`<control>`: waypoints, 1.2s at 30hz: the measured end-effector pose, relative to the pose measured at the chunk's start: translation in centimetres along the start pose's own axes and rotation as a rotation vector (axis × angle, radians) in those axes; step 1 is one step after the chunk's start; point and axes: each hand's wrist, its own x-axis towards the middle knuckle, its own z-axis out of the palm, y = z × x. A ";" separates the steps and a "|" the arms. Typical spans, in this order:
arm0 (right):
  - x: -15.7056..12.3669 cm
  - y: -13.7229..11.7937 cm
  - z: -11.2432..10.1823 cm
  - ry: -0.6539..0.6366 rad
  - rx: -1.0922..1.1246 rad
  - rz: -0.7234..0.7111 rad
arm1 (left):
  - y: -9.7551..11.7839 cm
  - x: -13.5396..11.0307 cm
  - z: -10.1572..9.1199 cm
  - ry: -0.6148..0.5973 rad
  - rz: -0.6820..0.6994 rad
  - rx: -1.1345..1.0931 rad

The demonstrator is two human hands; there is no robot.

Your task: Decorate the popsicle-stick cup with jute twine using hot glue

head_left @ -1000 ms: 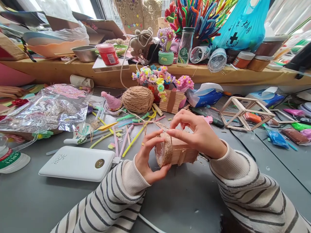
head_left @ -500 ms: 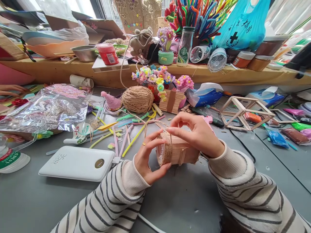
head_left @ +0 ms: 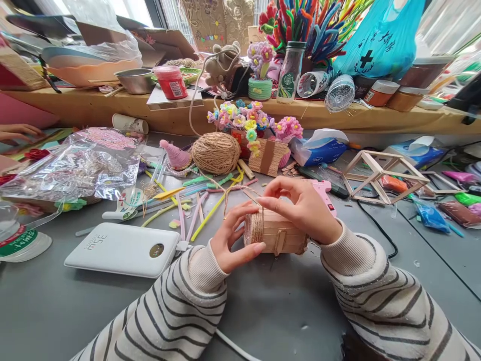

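Observation:
My left hand (head_left: 230, 243) grips the near end of a small cylinder clad in wooden sticks (head_left: 277, 237), which lies on its side on the grey table. Jute twine (head_left: 256, 226) is wound round that end. My right hand (head_left: 300, 208) rests over the top of the cylinder, its fingertips pinching the twine strand against it. The strand runs back to a ball of twine (head_left: 215, 153) behind my hands.
A white power bank (head_left: 122, 248) lies left of my hands, with pipe cleaners (head_left: 195, 208) scattered behind. A pink glue gun (head_left: 325, 193), a wooden stick frame (head_left: 379, 173) and a clear bag (head_left: 78, 165) lie around. Another person's hand (head_left: 17, 133) is at the far left.
My hands and the cylinder have sunk slightly toward the table. The cylinder has turned so its open end faces me less.

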 end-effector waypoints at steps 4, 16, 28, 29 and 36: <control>-0.1 -0.2 0.0 -0.015 0.007 0.008 | 0.1 0.1 0.3 0.057 -0.036 -0.010; 0.0 0.0 0.0 -0.099 0.232 0.102 | -0.3 0.0 0.3 0.098 -0.103 0.060; -0.1 0.0 0.1 -0.118 0.084 0.045 | 0.6 -0.2 0.5 0.113 -0.017 0.199; -0.1 0.0 0.1 -0.115 0.077 0.041 | 0.7 -0.2 0.5 0.117 -0.017 0.205; -0.1 -0.1 0.2 -0.103 0.023 0.009 | 0.6 -0.2 0.6 0.135 -0.008 0.236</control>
